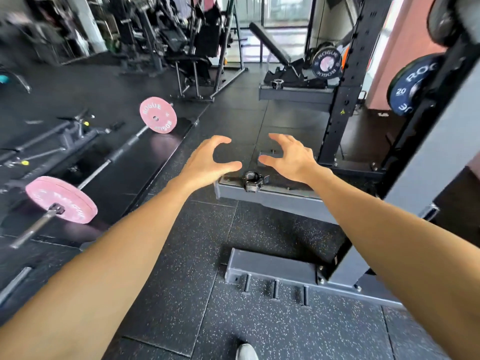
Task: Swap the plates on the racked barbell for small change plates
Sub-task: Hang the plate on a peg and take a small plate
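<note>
1. Black rubber flooring (pixel 259 320) runs under both outstretched arms; the left hand (pixel 207 162) and right hand (pixel 291 159) hover apart above the rack base (pixel 272 201), each with fingers spread and curved, holding nothing.
2. Between and just below them lies one barbell collar (pixel 253 181) on the base (probably set there to free a sleeve, though that is a guess).
3. The racked bar itself cannot be made out; two blue 20 plates (pixel 326 64) (pixel 405 87) show up by the rack uprights (pixel 348 81) at right, whether on the bar or on storage pegs I cannot tell.
4. No small change plates are visible.
5. Counted otherwise: two pink plates (pixel 158 115) (pixel 61 198), on one floor barbell (pixel 104 165) at left; three short pegs (pixel 275 289) on the near foot; one incline bench (pixel 272 46) beyond.
</note>
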`<state>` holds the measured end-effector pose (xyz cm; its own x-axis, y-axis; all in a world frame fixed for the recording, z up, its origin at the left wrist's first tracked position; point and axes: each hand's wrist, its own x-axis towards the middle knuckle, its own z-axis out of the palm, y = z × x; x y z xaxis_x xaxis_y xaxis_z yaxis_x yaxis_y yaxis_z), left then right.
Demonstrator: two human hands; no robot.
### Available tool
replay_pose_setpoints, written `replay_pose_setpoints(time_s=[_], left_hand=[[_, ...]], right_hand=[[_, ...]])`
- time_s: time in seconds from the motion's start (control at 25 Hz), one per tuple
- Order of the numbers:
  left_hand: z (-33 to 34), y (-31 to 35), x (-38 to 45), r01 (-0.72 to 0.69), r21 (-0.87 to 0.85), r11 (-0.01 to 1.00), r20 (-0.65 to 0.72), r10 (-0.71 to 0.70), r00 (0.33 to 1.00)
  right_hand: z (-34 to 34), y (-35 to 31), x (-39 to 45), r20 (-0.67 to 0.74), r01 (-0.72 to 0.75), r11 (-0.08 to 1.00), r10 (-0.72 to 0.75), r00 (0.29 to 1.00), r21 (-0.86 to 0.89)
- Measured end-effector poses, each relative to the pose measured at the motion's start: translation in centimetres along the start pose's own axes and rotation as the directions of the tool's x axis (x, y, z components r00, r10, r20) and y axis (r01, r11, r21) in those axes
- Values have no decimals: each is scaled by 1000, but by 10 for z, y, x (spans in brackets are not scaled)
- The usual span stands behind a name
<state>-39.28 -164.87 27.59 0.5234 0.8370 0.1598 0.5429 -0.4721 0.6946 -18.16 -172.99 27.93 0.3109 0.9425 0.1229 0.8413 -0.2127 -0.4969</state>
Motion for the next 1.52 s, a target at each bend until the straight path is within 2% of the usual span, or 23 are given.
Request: replay_pose_setpoints(time_s=[0.2, 0.4, 0.6, 0.8, 1.04, 1.28, 1.52], left_hand=[[-34, 73, -107, -76, -63, 995, -38, 73, 997], [-47, 165, -175, -190, -75, 979, -40, 187, 981], [-42, 258, -197, -308, -77, 948, -30, 307, 951], [-12, 333, -201, -398, -101, 912, -9, 399, 917], [15, 392, -181, -395, -109, 912, -154, 377, 913], [38, 414, -128, -354, -6, 935, -227, 343, 912], [43, 415, -38, -281, 128, 951, -201, 302, 932]], right_hand=[[-66, -40, -124, -75, 60, 998, -60, 995, -6], [-148, -46, -219, -161, 26, 999, -33, 986, -42], [-225, -27, -280, -236, -42, 998, 28, 971, -52], [-285, 20, -324, -275, -134, 987, 105, 956, -91], [-348, 72, -332, -300, -106, 988, 69, 951, -111], [-377, 95, -291, -332, -103, 988, 59, 941, -117], [-393, 110, -210, -388, -159, 985, 121, 914, -68]])
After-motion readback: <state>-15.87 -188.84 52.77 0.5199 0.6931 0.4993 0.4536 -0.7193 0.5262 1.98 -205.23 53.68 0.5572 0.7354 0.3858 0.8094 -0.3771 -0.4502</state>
